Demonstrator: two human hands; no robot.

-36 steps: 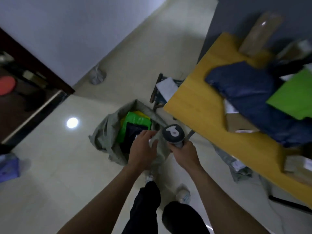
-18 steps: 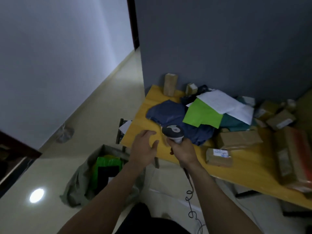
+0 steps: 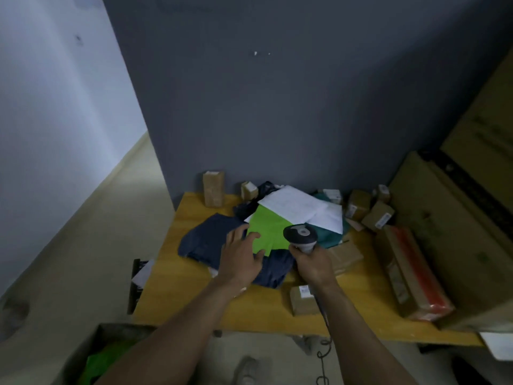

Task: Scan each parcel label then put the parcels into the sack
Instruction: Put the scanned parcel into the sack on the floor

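Observation:
Soft parcels are heaped on the yellow table: a dark blue bag, a bright green bag on top of it, and white bags behind. My left hand hovers with fingers spread over the blue bag at the green bag's left edge, holding nothing. My right hand grips the handle of a grey barcode scanner, whose head sits over the green bag's right side. The grey sack stands open on the floor at lower left with a green parcel inside.
Brown cardboard boxes line the back of the table by the dark wall. A small labelled box lies near the front edge. A long taped box and big cartons fill the right. The scanner cable dangles below the table.
My view rose from the sack on the floor to the table. My left hand left the sack rim and moved out over the blue and green bags; the scanner came along in my right hand.

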